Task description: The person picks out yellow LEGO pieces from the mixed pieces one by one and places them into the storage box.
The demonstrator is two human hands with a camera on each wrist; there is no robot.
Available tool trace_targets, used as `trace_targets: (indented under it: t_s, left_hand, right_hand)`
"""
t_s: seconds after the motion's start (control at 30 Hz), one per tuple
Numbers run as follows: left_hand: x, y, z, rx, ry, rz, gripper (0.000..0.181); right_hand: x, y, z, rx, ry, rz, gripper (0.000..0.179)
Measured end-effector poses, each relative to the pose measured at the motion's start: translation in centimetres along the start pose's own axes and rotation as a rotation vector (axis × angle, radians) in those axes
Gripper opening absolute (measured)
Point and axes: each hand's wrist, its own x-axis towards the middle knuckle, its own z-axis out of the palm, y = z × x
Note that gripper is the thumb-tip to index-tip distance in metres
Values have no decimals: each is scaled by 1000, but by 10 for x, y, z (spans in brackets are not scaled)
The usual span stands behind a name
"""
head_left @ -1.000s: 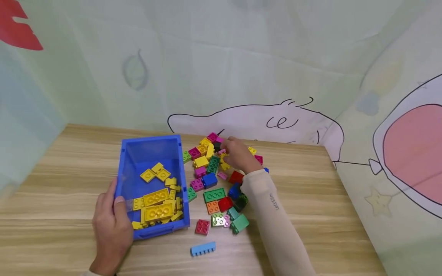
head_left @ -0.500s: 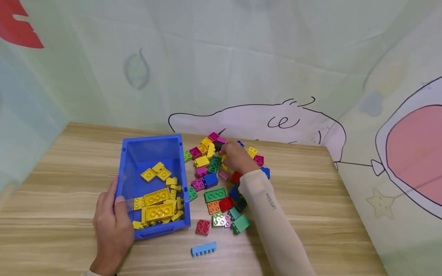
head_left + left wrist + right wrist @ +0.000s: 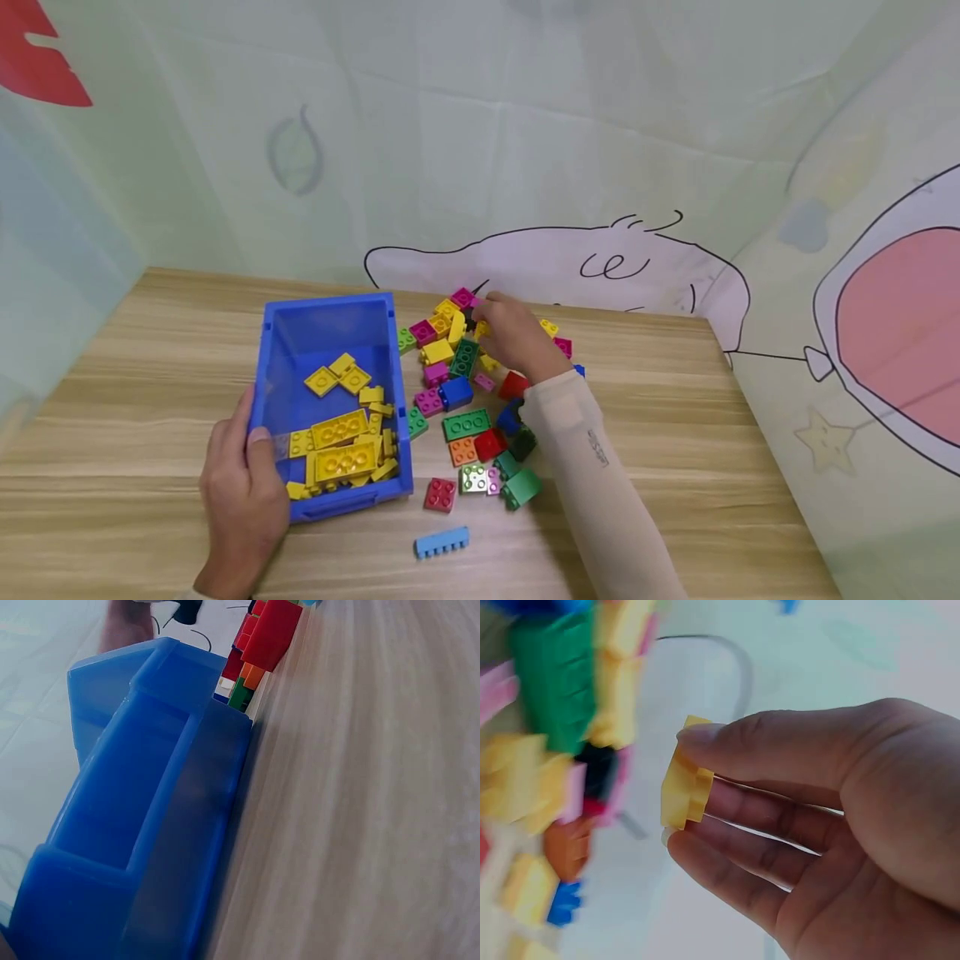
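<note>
The left hand (image 3: 243, 487) holds the blue box (image 3: 330, 329), which in the head view points long toward twelve o'clock and sits between eight and nine o'clock from the right hand (image 3: 517, 337), pinching a little yellow block (image 3: 681, 784) only the right wrist view shows clearly.

The head view is looking down across the bench (image 3: 697, 467); close up, the left wrist view is sharing its blue bin (image 3: 142, 795), the right facing a yellow brick (image 3: 679, 784).
</note>
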Motion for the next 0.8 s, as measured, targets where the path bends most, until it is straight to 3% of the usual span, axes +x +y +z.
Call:
trace_targets:
  t_s: [0.17, 0.4, 0.6, 0.8]
  left_hand:
    - [0, -1, 0, -9, -6, 4, 48]
    - [-2, -1, 2, -23, -11, 7, 48]
    - [-2, -1, 3, -22, -9, 18, 47]
    - [1, -3, 2, -25, 21, 44, 46]
  right_hand:
    - [-18, -25, -20, -8, 45, -127, 35]
    - [-46, -56, -34, 67, 72, -406, 33]
    - [-57, -80, -27, 60, 48, -594, 34]
    - [-57, -99, -12, -59, -31, -655, 35]
